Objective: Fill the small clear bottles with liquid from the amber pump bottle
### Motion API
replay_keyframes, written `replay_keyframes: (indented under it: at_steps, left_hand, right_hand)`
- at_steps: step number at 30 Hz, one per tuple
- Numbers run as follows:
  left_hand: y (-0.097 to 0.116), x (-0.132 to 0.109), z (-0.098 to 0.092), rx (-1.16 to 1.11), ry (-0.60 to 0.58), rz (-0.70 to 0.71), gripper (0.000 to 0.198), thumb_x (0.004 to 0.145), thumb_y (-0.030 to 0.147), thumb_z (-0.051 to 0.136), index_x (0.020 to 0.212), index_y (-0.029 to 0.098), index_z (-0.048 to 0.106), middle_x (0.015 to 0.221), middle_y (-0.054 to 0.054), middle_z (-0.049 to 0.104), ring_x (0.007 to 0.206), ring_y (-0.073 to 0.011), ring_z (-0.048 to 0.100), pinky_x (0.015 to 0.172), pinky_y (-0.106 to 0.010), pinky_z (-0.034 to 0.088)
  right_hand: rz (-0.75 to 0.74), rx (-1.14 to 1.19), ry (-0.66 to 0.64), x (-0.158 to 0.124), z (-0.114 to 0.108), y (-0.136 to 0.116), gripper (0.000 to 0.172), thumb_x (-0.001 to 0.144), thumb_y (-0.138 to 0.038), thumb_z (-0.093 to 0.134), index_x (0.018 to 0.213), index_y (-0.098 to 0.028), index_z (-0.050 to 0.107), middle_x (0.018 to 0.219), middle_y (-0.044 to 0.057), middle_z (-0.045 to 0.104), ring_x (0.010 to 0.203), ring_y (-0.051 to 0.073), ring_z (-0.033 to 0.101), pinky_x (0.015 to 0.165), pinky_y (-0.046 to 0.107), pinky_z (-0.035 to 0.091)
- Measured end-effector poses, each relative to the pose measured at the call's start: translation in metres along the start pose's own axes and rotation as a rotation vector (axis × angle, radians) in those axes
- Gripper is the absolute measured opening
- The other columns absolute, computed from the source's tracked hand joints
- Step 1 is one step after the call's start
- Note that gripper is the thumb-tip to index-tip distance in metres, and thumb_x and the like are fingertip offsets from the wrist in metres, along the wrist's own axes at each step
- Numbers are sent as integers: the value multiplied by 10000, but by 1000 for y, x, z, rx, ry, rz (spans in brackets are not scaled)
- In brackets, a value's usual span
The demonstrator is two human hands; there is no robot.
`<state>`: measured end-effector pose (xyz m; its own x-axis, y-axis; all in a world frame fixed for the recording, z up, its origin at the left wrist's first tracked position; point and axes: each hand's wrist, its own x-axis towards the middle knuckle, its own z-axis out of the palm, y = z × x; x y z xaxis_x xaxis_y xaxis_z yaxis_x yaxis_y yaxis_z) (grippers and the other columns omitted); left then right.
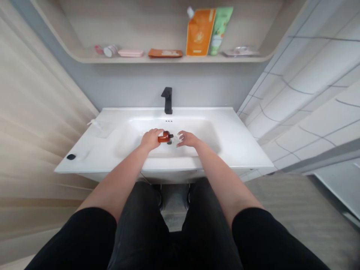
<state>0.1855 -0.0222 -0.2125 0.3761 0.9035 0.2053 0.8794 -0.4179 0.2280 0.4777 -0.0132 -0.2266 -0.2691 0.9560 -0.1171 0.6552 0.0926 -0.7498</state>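
My left hand (pixel 151 140) is wrapped round a small amber bottle (pixel 163 137) with a pale label and a black neck. The bottle lies on its side over the white sink basin (pixel 208 131), its neck pointing right. Facing that neck, my right hand (pixel 188 139) has its fingers curved and spread apart. Between the neck and these fingers is a pale, clear patch that I cannot make out. Under the bottle a bit of the dark drain (pixel 169 142) shows.
Behind the basin stands a black faucet (pixel 168 101). On the left counter are a small black cap (pixel 71 156) and a see-through item (pixel 102 128). The wall shelf (pixel 225 59) above holds an orange pouch (pixel 200 33), a green tube (pixel 220 30) and several small items.
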Motion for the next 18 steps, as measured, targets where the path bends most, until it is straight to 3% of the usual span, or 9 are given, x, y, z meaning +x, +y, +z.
replay_keyframes:
  at_steps: [18]
  left_hand:
    - [2, -1, -4, 53, 0, 7, 673, 890, 147, 693, 1540, 317, 661, 1433, -75, 735, 1322, -314, 676, 1114, -429, 545]
  right_hand:
    - [-2, -6, -5, 4, 1, 6, 828, 652, -266, 1090, 1382, -254, 699, 1160, 55, 831, 1014, 238, 811, 992, 348, 621]
